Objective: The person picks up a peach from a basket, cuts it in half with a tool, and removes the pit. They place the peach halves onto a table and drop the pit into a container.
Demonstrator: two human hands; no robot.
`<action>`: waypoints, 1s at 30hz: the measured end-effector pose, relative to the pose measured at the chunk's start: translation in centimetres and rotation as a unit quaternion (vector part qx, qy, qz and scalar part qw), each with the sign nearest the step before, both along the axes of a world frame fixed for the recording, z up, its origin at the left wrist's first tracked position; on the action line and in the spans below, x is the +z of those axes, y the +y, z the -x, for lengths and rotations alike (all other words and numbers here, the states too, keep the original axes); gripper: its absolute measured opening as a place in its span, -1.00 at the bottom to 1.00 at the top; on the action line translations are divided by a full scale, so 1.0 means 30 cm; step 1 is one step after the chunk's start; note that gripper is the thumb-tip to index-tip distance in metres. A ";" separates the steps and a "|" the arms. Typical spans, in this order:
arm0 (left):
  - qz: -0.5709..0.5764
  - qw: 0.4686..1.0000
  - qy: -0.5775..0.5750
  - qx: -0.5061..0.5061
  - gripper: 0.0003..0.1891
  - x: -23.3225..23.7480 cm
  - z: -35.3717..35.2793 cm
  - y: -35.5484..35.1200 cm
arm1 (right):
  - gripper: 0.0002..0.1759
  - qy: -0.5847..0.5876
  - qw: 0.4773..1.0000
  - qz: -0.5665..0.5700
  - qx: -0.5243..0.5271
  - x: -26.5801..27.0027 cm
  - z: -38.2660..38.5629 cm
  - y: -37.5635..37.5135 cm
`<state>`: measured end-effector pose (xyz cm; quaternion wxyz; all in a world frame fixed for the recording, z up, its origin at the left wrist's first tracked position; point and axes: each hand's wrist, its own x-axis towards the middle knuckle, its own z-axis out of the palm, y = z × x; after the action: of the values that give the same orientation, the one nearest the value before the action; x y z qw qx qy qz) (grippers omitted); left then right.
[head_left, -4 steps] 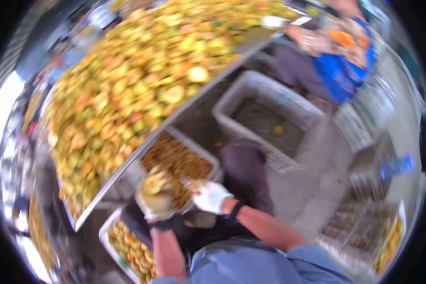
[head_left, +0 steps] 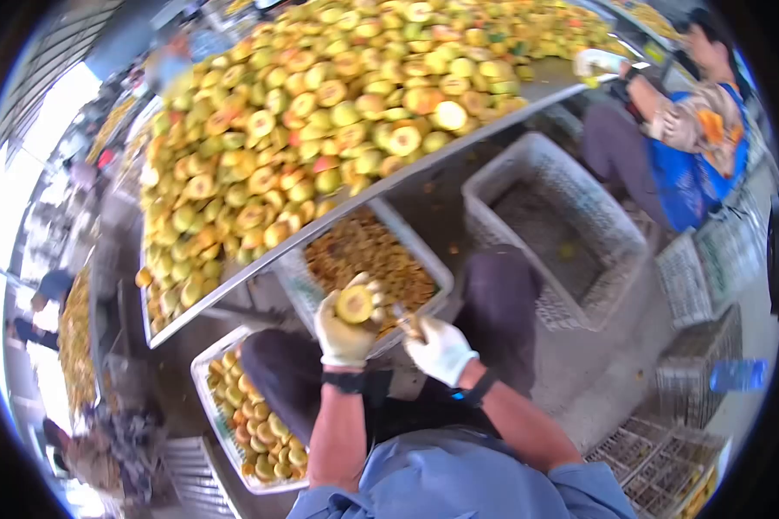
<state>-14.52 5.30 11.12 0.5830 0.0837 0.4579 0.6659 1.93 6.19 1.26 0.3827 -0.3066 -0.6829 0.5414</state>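
In my gloved left hand (head_left: 344,333) is a halved yellow peach (head_left: 354,305), its cut face with a dark hollow turned up. My gloved right hand (head_left: 440,349) is closed around a small tool with a light handle (head_left: 410,326); its short metal tip points at the peach, a little apart from it. What kind of tool it is I cannot make out. Below both hands stands a pale crate (head_left: 437,266) filled with brown pits or scraps. Beyond it, a metal-edged table (head_left: 273,253) carries a large heap of halved peaches (head_left: 277,147).
A white crate of peach halves (head_left: 255,415) stands by my left leg. A grey crate (head_left: 554,251) with little in it is at my right knee. Farther right are a co-worker in a blue apron (head_left: 697,160), stacked crates (head_left: 697,363) and a blue plastic bottle (head_left: 738,375).
The head view has swung, so the scene sits farther right and is sharper. Both hands keep hold of the peach half and the tool.
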 end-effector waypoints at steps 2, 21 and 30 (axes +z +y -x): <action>0.012 1.000 0.015 -0.010 -0.46 -0.277 -0.190 0.057 | -0.73 -0.093 0.976 -0.193 -0.028 -0.269 -0.188 0.015; 0.002 0.969 -0.080 -0.233 -0.33 -0.654 -0.362 0.180 | -0.70 -0.578 0.627 -0.522 0.023 -0.874 -0.166 0.010; -0.012 0.977 -0.203 -0.066 -0.30 -0.665 -0.310 0.124 | -0.71 -0.167 0.982 -0.048 -0.078 -0.385 -0.384 0.140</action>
<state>-5.23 9.03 -8.84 0.7052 -0.0159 0.3157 0.6347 13.45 10.40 -10.28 0.3185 -0.4260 -0.7365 0.4179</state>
